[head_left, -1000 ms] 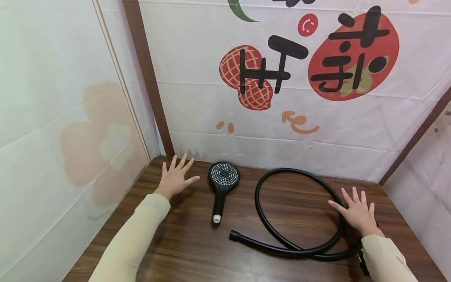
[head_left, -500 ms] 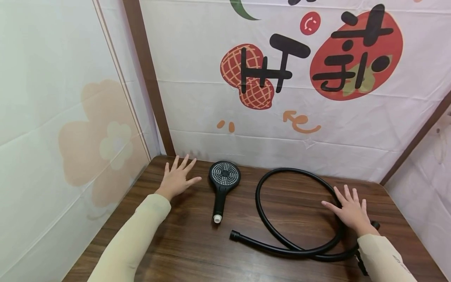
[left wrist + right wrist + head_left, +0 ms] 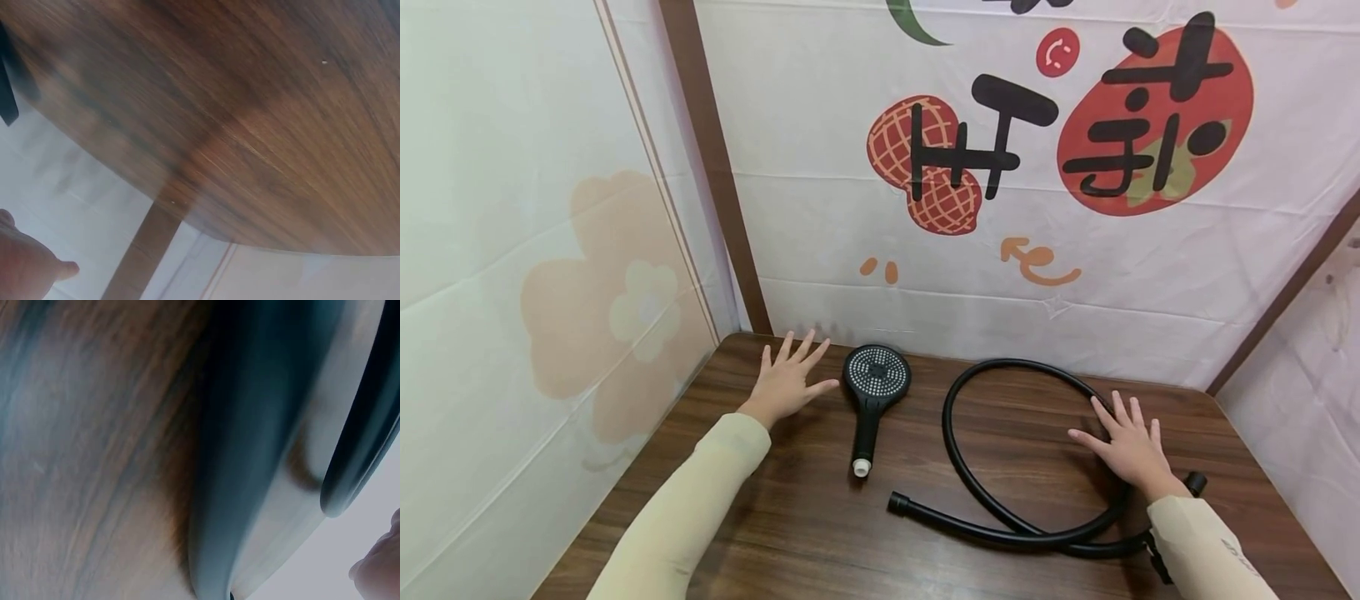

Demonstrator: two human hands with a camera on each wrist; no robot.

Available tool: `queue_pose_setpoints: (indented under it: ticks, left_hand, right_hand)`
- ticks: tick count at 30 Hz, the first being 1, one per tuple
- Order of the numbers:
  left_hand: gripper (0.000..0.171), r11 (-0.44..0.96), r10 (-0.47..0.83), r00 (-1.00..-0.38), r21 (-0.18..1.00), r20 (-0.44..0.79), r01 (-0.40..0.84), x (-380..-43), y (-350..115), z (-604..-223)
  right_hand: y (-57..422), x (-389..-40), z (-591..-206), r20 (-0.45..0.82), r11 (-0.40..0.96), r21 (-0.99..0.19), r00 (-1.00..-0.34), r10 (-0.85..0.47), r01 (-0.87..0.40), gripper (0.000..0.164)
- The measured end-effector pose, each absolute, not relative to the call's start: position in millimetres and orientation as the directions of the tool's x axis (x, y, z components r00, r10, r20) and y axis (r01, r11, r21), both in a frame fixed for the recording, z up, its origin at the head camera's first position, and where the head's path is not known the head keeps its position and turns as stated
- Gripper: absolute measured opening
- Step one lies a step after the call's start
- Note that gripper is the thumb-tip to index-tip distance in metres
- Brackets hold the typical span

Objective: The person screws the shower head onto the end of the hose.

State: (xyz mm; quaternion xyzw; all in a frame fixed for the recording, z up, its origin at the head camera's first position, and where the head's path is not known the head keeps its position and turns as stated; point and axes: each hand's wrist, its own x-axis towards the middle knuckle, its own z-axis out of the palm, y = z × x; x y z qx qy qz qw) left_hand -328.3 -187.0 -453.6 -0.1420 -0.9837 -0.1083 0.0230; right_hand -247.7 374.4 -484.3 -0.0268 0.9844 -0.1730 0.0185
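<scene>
A black handheld shower head (image 3: 877,373) lies face up on the wooden table, its white threaded end (image 3: 861,468) toward the person. Just left of it is my left hand (image 3: 786,385), fingers spread and holding nothing. A black shower hose (image 3: 950,417) lies in a loop on the right, with one end fitting (image 3: 898,502) near the table's middle. My right hand (image 3: 1131,446), fingers spread, is over the loop's right side and hides part of it. In the right wrist view the hose (image 3: 250,437) runs large and blurred past that hand (image 3: 381,565).
The brown wooden table (image 3: 805,525) ends at a white printed cloth (image 3: 820,208) behind and another cloth (image 3: 490,208) on the left. The hose's other end (image 3: 1196,482) lies beside the right sleeve (image 3: 1202,542).
My right hand has moved left, farther over the hose loop, uncovering the hose's far end. The left hand has shifted slightly right, closer to the shower head. Shower head and hose stay put.
</scene>
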Motion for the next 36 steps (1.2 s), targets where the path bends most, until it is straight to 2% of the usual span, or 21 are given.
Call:
queue_pose_setpoints:
  ticks: [15, 36]
  left_hand:
    - [0.079, 0.93, 0.29, -0.951, 0.202, 0.106, 0.307, -325.7, -177.7, -455.7]
    - [0.079, 0.918, 0.323, -0.941, 0.207, 0.105, 0.338, -326.4, -164.7, -457.8]
  right_hand:
    - [361.3, -246.0, -484.5, -0.04, 0.927, -0.369, -0.996, -0.083, -0.062, 0.095]
    - [339.0, -249.1, -479.3, -0.018, 0.931, -0.343, -0.99, -0.143, -0.128, 0.094]
